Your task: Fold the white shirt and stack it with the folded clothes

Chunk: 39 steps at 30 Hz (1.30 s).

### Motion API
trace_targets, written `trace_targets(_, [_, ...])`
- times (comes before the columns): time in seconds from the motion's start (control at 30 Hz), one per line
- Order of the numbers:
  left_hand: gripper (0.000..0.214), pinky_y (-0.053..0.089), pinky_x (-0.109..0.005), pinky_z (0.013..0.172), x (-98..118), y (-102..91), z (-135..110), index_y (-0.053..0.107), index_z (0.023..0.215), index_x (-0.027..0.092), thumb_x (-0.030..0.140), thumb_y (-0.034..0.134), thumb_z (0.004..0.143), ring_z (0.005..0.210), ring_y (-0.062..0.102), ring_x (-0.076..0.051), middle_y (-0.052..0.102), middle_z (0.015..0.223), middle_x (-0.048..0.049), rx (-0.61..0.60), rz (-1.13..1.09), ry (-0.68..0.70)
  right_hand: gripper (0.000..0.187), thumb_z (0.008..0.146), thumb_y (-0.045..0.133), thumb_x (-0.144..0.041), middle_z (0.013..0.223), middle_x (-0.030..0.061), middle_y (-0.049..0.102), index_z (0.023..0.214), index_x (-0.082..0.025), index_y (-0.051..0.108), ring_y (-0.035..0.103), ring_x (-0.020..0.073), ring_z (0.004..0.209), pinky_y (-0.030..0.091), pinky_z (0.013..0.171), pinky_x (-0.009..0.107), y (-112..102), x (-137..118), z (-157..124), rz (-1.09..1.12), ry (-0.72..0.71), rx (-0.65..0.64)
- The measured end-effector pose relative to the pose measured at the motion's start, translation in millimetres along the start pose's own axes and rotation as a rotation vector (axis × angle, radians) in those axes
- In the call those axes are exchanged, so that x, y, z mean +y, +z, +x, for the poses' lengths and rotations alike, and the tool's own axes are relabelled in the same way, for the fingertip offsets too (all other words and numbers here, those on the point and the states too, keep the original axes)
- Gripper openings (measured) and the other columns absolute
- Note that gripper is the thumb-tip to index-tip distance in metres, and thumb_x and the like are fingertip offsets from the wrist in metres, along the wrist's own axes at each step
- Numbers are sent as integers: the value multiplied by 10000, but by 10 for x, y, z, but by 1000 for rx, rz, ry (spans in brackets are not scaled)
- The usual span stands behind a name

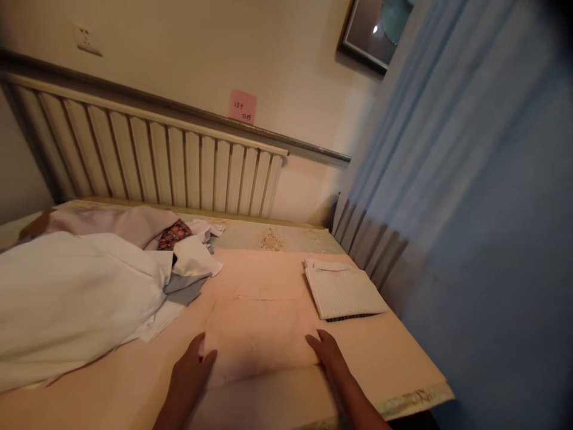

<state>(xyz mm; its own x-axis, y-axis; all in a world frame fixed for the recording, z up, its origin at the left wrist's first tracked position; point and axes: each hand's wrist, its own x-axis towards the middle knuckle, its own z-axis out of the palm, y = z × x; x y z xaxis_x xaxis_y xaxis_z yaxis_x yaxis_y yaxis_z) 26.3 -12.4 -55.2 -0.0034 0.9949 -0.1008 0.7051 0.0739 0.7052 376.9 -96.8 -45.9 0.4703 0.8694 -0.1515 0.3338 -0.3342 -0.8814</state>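
Note:
A pale pinkish folded cloth [259,334], perhaps a garment, lies on the peach bed cover between my hands. Its colour nearly merges with the cover, so its edges are hard to trace. My left hand [192,370] grips its left edge, thumb on top and fingers partly hidden beneath. At the opposite edge, my right hand [329,352] pinches the cloth between thumb and fingers. To the right of it sits a flat folded striped garment [342,289], white with a dark underside edge.
A loose heap of clothes, with a large white garment [76,298] in front and a floral piece [174,235] behind, covers the left side. The peach bed cover [380,358] reaches the front edge. Behind stands a radiator [179,161]; a blue curtain [483,209] hangs at right.

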Motion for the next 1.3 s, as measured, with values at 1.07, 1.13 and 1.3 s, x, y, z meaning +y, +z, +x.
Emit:
trace_targets(1.07, [631, 505, -317, 881, -46, 36, -839, 425, 1368, 68, 296, 525, 788, 947, 677, -223, 674, 1124, -128, 39, -47, -111, 313, 651, 542, -307, 868, 92, 720, 900, -156, 658, 656, 255, 809, 498, 737, 340, -291, 420, -467, 9, -149, -29])
trace_targets(1.13, [635, 487, -290, 926, -44, 19, -827, 419, 1358, 48, 314, 544, 795, 1086, 635, -224, 595, 1281, -182, 55, -151, -132, 314, 633, 557, -314, 857, 92, 723, 882, -158, 667, 660, 267, 819, 503, 747, 349, -296, 403, -460, 18, -129, -17])
trace_targets(1.3, [604, 549, -312, 788, 90, -60, -801, 474, 1297, 112, 469, 567, 819, 1016, 668, -238, 644, 1203, -172, -15, -436, -219, 370, 611, 594, -348, 813, 78, 725, 909, -144, 677, 664, 253, 746, 508, 641, 323, -292, 302, -399, 174, -31, -79])
